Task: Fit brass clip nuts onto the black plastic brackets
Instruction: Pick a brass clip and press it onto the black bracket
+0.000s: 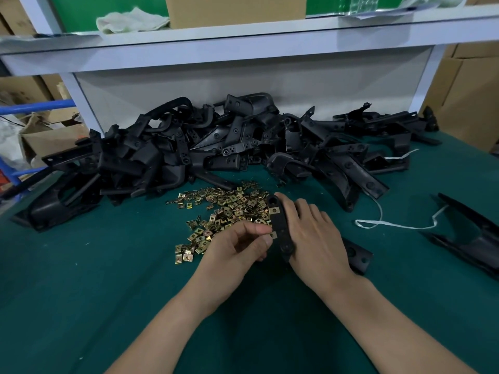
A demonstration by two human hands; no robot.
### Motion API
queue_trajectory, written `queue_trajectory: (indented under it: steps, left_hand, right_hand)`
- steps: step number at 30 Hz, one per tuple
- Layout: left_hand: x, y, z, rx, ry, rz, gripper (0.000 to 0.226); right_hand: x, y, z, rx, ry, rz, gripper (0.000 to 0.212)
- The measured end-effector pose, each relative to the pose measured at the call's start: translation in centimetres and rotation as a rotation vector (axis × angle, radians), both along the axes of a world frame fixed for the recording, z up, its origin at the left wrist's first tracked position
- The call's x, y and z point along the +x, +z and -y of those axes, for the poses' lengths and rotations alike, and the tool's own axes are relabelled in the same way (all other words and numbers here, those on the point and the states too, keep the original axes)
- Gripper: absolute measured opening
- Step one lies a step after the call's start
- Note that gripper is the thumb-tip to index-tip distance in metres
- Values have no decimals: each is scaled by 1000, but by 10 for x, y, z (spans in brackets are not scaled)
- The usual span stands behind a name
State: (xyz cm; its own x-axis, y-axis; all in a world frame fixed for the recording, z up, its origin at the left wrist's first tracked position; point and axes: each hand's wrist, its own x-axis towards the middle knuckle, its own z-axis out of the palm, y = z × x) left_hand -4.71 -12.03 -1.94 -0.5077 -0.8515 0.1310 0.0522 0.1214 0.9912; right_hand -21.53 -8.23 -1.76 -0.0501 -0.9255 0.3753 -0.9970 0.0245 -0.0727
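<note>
Fingers [263, 230] of the left hand [237, 248] pinched, thumb against forefinger, on one brass clip nut [274, 235], set against the left edge of the held bracket [281, 230]. Fingers of the right hand [316, 238] wrapped over that bracket from the right, gripping it tilted on end just above the middle of the desk [108, 279], far tip toward the far edge. Already seated higher on the same edge: a fitted clip nut [274, 210]. Judged as the second fitting on this piece, at or just short of insertion; cannot tell if caught on the plastic yet. Next, probably: line the open mouth of the clip square with the edge, level with a hole in the bracket, then push straight across until seated, with the right grip braced against the push. Worth watching: a skewed start, likely to jam or spring the small nut out of the pinch. Just beyond the hands, toward the far edge, a heap of loose clip nuts [224, 209]; pile of brackets [216, 141] along the far edge behind them; another bracket [472, 238] at the right edge, white string [391, 225] trailing beside it.
</note>
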Motion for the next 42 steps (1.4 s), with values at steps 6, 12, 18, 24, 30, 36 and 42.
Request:
queue_trajectory:
  steps: [6, 12, 18, 24, 30, 36, 42]
  left_hand:
    - [1, 2, 0, -11, 9, 39, 11]
    - [0, 1, 0, 0, 31, 48, 12]
    - [0, 3, 0, 26, 61, 58, 12]
    - [0, 3, 2, 72, 58, 29, 19]
    - [1, 5, 3, 196, -24, -77, 22]
    - [5, 7, 6, 339, -189, -168, 21]
    - [7, 6, 10, 403, -247, -182, 21]
  right_hand:
    - [2, -2, 1, -6, -12, 6, 88]
    - [2, -4, 1, 7, -18, 0, 86]
    - [3, -6, 2, -4, -25, 11, 82]
    - [5, -6, 2, -25, -16, 28, 82]
    - [7, -1, 1, -53, -27, 30, 85]
    - [7, -1, -1, -135, -13, 27, 81]
    - [8, -1, -2, -150, 7, 35, 89]
